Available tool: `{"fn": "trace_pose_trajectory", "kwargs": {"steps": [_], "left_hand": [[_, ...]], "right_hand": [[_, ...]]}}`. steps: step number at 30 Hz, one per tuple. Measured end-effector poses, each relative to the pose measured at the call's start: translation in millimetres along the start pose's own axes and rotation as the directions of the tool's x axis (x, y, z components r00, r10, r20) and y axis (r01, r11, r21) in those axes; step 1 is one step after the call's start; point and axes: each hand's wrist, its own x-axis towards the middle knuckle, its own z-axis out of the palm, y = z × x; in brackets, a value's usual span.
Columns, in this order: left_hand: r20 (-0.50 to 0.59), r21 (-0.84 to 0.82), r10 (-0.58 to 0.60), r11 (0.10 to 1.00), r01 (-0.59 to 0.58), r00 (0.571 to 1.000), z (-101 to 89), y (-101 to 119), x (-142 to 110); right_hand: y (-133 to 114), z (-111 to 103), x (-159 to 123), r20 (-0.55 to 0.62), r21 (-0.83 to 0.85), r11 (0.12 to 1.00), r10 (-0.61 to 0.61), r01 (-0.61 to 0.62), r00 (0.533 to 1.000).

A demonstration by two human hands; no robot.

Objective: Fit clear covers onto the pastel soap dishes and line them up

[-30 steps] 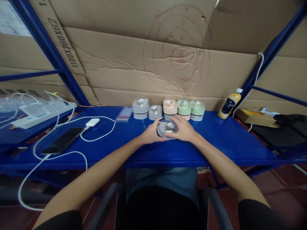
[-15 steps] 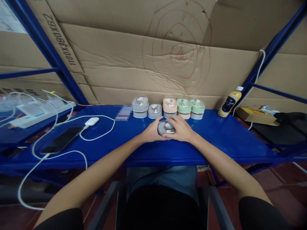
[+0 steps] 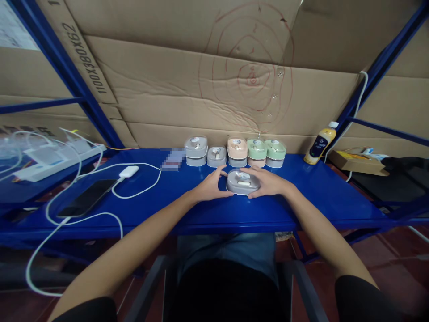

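A rounded grey box [image 3: 243,183] with a clear lid, a round label and a pale bar on top rests on the blue table in front of me. My right hand [image 3: 266,182] grips its right end, thumb at the front corner and fingers around the back. On the other side my left hand [image 3: 212,185] is open, fingers and thumb spread in a C shape. Its thumb tip is by the box's front left corner, and a gap shows between palm and box. Behind stand a single grey box [image 3: 216,156], a grey stack [image 3: 196,150], a peach-topped stack [image 3: 237,152] and green-topped stacks [image 3: 275,153].
A phone [image 3: 87,197] with white cables and a white adapter [image 3: 129,171] lies on the left of the blue table [image 3: 187,217]. At the right stand a drink bottle [image 3: 320,143] and an open carton [image 3: 358,162]. Cardboard [image 3: 161,98] backs the table.
My right hand has shifted to the right along with the grey box, uncovering its lid. My left hand has loosened from the box's left end, leaving a gap.
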Motion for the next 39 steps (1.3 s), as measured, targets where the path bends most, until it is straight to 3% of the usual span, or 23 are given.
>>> {"fn": "trace_pose_trajectory", "kwargs": {"steps": [3, 7, 9, 13, 16, 20, 22, 26, 29, 32, 35, 39], "left_hand": [[0.012, 0.059, -0.008, 0.998, 0.008, 1.000, 0.0, 1.6, -2.9], [0.022, 0.090, -0.015, 0.996, 0.013, 1.000, 1.3, 3.4, -4.5], [0.032, 0.094, -0.022, 0.995, 0.019, 0.999, 1.4, 4.2, -3.8], [0.026, 0.095, -0.009, 0.995, 0.007, 1.000, 0.4, 5.4, -2.5], [0.034, 0.109, -0.013, 0.994, 0.009, 0.999, -0.3, 6.0, -2.7], [0.030, 0.116, -0.012, 0.993, 0.008, 0.999, -1.0, 4.7, -2.6], [0.021, 0.110, -0.001, 0.994, -0.001, 1.000, -0.9, 3.1, -2.2], [0.022, 0.113, 0.007, 0.994, -0.010, 1.000, 0.5, 1.0, -3.3], [-0.005, 0.165, 0.028, 0.986, -0.026, 1.000, 0.1, 2.4, -4.3], [-0.092, 0.300, 0.130, 0.949, -0.097, 0.987, -5.0, 4.4, 2.1], [-0.172, 0.441, 0.194, 0.892, -0.100, 0.966, -13.9, 1.0, 20.7], [-0.163, 0.531, 0.169, 0.846, -0.058, 0.972, -19.9, -13.4, 50.8]], "right_hand": [[-2.5, -9.1, -26.2, 0.067, 0.007, 0.994, 0.112, -0.113, 0.991], [2.1, -30.3, -83.1, 0.018, -0.135, 0.928, 0.352, -0.346, 0.936], [18.6, -44.7, -112.1, -0.047, -0.260, 0.825, 0.508, -0.501, 0.860], [73.2, -69.1, -143.1, -0.165, -0.361, 0.528, 0.775, -0.769, 0.610], [111.4, -75.1, -132.1, -0.243, -0.301, 0.423, 0.833, -0.855, 0.497], [141.6, -72.6, -88.5, -0.320, -0.114, 0.369, 0.866, -0.922, 0.386], [150.4, -69.5, -67.4, -0.338, -0.050, 0.362, 0.871, -0.931, 0.357], [160.0, -60.0, -44.8, -0.368, -0.018, 0.382, 0.857, -0.924, 0.361], [160.5, -53.7, -43.6, -0.414, 0.001, 0.413, 0.829, -0.911, 0.376], [156.9, -53.2, -47.9, -0.479, 0.014, 0.454, 0.785, -0.891, 0.392], [151.0, -57.0, -52.5, -0.582, 0.009, 0.494, 0.709, -0.869, 0.397], [140.0, -59.8, -56.0, -0.681, -0.019, 0.539, 0.610, -0.842, 0.406]]}}
